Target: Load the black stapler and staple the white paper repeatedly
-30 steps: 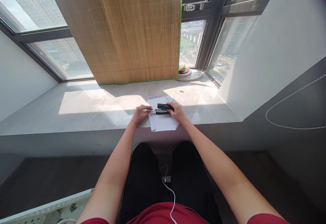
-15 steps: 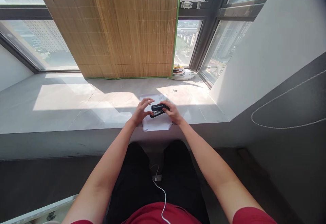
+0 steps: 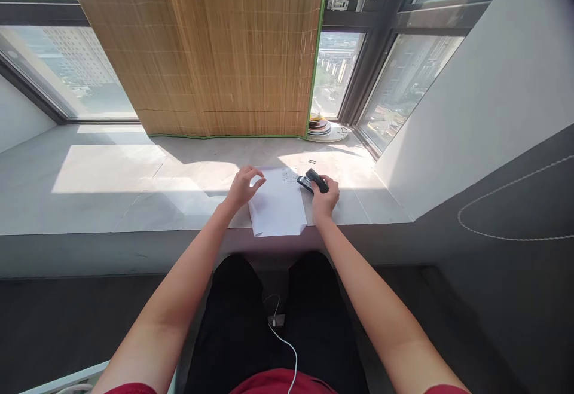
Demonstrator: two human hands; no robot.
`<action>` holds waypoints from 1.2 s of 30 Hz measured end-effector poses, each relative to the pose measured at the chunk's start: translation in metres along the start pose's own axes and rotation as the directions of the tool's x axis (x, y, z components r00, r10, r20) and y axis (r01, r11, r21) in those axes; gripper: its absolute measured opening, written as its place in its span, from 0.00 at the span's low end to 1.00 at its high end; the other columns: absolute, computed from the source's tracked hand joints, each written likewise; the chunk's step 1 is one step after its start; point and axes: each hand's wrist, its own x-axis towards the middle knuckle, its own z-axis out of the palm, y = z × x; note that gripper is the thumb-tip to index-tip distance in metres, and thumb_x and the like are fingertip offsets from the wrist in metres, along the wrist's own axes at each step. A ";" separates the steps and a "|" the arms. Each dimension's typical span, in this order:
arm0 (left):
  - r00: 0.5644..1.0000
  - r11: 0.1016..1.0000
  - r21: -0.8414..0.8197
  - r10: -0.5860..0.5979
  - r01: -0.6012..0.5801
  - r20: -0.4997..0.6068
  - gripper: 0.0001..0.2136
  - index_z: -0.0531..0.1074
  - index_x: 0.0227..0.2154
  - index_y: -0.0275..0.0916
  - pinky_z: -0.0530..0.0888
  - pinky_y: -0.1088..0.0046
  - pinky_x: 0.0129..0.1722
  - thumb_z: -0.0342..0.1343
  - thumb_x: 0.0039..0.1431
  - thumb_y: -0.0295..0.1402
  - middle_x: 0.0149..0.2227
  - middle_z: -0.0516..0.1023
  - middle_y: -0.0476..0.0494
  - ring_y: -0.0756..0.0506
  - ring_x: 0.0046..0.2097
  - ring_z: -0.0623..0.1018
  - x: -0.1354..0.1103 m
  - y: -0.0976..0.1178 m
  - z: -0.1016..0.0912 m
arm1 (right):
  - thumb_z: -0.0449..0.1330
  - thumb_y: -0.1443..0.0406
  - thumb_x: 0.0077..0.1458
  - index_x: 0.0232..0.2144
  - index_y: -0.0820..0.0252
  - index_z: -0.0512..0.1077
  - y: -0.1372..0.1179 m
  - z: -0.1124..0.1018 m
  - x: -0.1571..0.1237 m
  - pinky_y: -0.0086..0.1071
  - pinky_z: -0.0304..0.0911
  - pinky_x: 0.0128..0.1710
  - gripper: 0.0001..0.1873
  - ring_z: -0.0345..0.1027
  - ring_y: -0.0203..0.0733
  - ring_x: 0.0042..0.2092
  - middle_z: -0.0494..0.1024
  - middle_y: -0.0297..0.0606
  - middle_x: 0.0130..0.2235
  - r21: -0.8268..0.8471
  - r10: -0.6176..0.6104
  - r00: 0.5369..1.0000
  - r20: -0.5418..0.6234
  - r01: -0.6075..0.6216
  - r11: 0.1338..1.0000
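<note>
A black stapler [image 3: 316, 180] is in my right hand [image 3: 325, 199], just past the right edge of the paper. Its jaws point to the upper left. White sheets of paper [image 3: 278, 207] lie on the window ledge, with small dark marks near their top right. By the paper's upper left corner is my left hand [image 3: 244, 186], its fingers curved and apart, with nothing in them. Two small dark strips, which look like staples [image 3: 312, 161], lie on the ledge beyond the stapler.
A bamboo blind [image 3: 233, 53] hangs down to the back of the ledge [image 3: 107, 202]. Stacked plates [image 3: 326, 131] stand in the right corner by the window. A beaded cord [image 3: 475, 197] loops at the right wall. A white cable [image 3: 291, 346] runs over my lap.
My right hand has carried the stapler to the right, off the middle of the paper, and turned it. My left hand has come away from the stapler and moved slightly left.
</note>
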 end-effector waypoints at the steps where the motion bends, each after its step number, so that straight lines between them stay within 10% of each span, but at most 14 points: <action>1: 0.999 0.999 0.029 -0.026 0.025 0.035 0.06 0.79 0.43 0.42 0.74 0.55 0.57 0.58 0.72 0.36 0.48 0.80 0.39 0.37 0.54 0.78 0.011 -0.005 0.000 | 0.64 0.56 0.60 0.48 0.53 0.79 0.002 0.000 0.001 0.51 0.67 0.58 0.16 0.70 0.52 0.54 0.76 0.42 0.51 -0.019 0.024 0.999 -0.041 -0.025 1.000; 11: 0.958 0.981 0.192 -0.079 0.025 0.277 0.08 0.80 0.44 0.39 0.70 0.51 0.62 0.59 0.70 0.35 0.57 0.80 0.35 0.34 0.61 0.76 0.094 -0.029 0.057 | 0.63 0.55 0.62 0.48 0.54 0.80 0.006 0.002 0.005 0.52 0.67 0.59 0.16 0.69 0.54 0.55 0.77 0.43 0.50 -0.115 -0.013 1.000 0.002 0.013 0.993; 21: 0.983 0.995 -0.103 0.020 -0.002 0.181 0.06 0.74 0.38 0.43 0.71 0.64 0.38 0.53 0.69 0.33 0.33 0.80 0.43 0.40 0.34 0.76 0.093 -0.058 0.081 | 0.63 0.53 0.67 0.52 0.52 0.78 0.024 -0.004 0.006 0.52 0.72 0.56 0.17 0.72 0.55 0.54 0.76 0.46 0.51 -0.107 -0.124 0.992 0.005 0.124 0.987; 36: 0.981 0.971 -0.231 -0.012 0.057 0.191 0.04 0.75 0.39 0.42 0.70 0.66 0.39 0.55 0.68 0.32 0.34 0.81 0.44 0.44 0.35 0.75 0.096 -0.035 0.079 | 0.63 0.60 0.63 0.50 0.51 0.81 0.010 -0.041 0.049 0.53 0.67 0.61 0.14 0.70 0.54 0.57 0.80 0.42 0.52 -0.228 -0.169 0.919 0.356 0.260 0.938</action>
